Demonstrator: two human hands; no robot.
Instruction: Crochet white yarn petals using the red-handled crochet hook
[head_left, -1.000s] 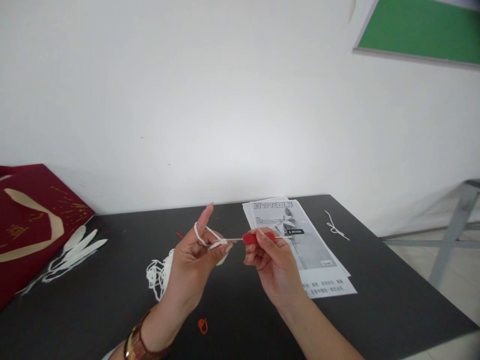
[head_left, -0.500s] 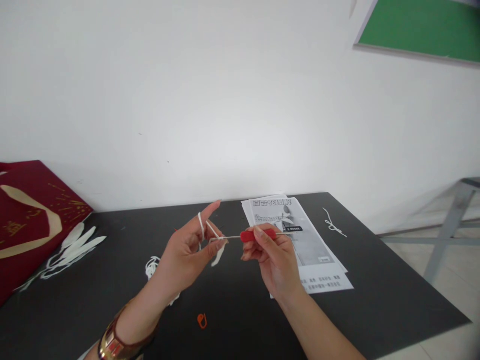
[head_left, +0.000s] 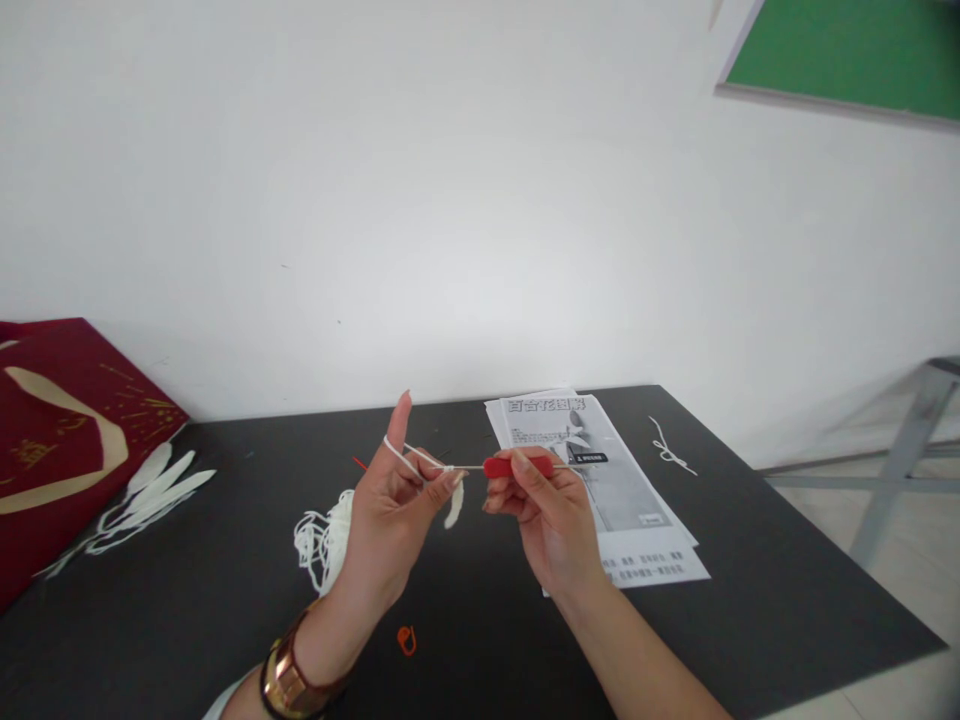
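Observation:
My right hand (head_left: 541, 505) is closed around the red handle of a crochet hook (head_left: 517, 467), its thin metal shaft pointing left. At the shaft's tip is a small white crocheted piece (head_left: 454, 508), pinched between the thumb and fingers of my left hand (head_left: 397, 510). White yarn (head_left: 403, 458) runs from the hook over my raised left index finger. Behind my left wrist lies a loose heap of white yarn (head_left: 322, 540). The hook's very tip is hard to make out amid the yarn and fingertips.
Printed sheets (head_left: 645, 540) lie behind my right hand on the black table (head_left: 780, 590). An orange stitch marker (head_left: 406, 640) sits near the front. White leaf-shaped crochet pieces (head_left: 161, 490) rest by a dark red bag (head_left: 60, 430) at left. A short white yarn piece (head_left: 671, 450) lies at right.
My left hand has turned, with its index finger now more upright and the yarn stretched from it. It shifted slightly right, uncovering more of the yarn heap. My right hand has barely moved.

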